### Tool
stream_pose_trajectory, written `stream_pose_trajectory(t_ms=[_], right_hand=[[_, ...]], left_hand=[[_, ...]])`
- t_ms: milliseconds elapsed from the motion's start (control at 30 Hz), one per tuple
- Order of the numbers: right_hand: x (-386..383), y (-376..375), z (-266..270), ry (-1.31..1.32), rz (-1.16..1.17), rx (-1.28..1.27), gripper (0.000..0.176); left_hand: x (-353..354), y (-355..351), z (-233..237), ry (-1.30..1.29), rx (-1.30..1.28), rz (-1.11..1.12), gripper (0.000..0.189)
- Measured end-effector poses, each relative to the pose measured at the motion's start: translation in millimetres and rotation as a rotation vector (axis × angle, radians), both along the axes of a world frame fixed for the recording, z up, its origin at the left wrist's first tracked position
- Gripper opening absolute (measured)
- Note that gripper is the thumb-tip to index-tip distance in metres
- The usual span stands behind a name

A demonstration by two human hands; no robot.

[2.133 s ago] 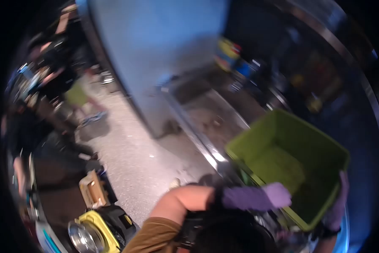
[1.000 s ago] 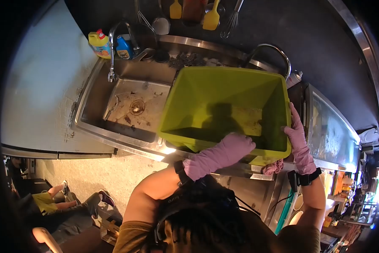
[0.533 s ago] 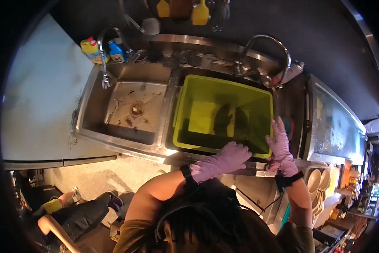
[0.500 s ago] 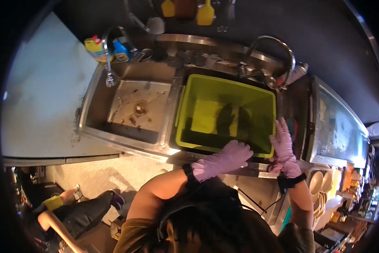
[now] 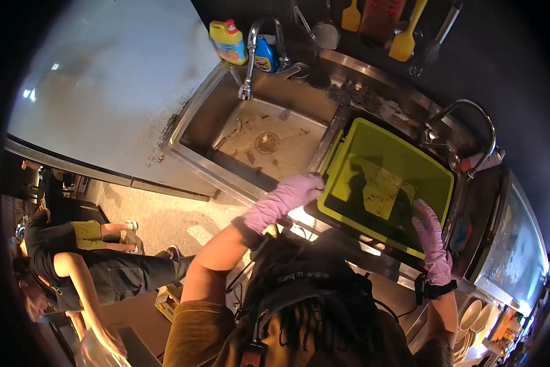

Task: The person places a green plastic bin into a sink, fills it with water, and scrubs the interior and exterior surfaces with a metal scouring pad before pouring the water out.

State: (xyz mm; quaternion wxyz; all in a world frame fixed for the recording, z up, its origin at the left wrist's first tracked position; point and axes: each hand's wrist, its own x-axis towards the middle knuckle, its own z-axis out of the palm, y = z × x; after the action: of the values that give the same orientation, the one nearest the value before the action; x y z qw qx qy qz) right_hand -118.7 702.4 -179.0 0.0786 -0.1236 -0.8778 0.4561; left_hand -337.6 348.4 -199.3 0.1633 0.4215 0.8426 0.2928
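Observation:
A lime-green rectangular tub (image 5: 449, 214) sits in the right-hand sink basin, with dark specks on its bottom. My left hand (image 5: 300, 191), in a pink glove, is at the tub's lower left corner with its fingers curled; what they hold, if anything, is hidden. Over the tub's lower right part is my right hand (image 5: 431, 235), also pink-gloved, its fingers extended and nothing visible in it. Left of the tub, the other steel basin (image 5: 226, 153) has brown scraps around its drain.
Two taps (image 5: 246, 88) (image 5: 492, 131) arch over the sinks. A yellow bottle (image 5: 229, 44) and a blue bottle (image 5: 265, 56) stand behind the left basin. Yellow spatulas (image 5: 403, 44) and a whisk (image 5: 434, 46) hang above. Another person (image 5: 73, 263) is at the lower left.
The view has turned and shifted, so the sinks appear tilted. My left hand has moved left along the tub's near edge to its corner. My right hand has moved from the right rim over the tub.

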Motion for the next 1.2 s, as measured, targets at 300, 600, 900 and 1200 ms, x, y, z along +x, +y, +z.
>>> stream_pose_trajectory(t_ms=[300,600,900,1200], right_hand=[[-72,-71,27,-0.076,-0.034,-0.05,0.04],[-167,-171,50,-0.206,-0.201,-0.063,0.039],[-207,-227,65,-0.373,-0.211,0.039,0.044],[-218,-229,55,-0.348,-0.123,0.048,0.046]], left_hand=[[-238,-230,-110,-0.101,-0.541,0.447,0.02],[-367,-322,-270,0.603,-0.524,0.295,0.01],[-356,-266,-304,0.0,-1.015,0.495,0.017],[-365,-262,-279,-0.092,-0.672,0.486,0.03]])
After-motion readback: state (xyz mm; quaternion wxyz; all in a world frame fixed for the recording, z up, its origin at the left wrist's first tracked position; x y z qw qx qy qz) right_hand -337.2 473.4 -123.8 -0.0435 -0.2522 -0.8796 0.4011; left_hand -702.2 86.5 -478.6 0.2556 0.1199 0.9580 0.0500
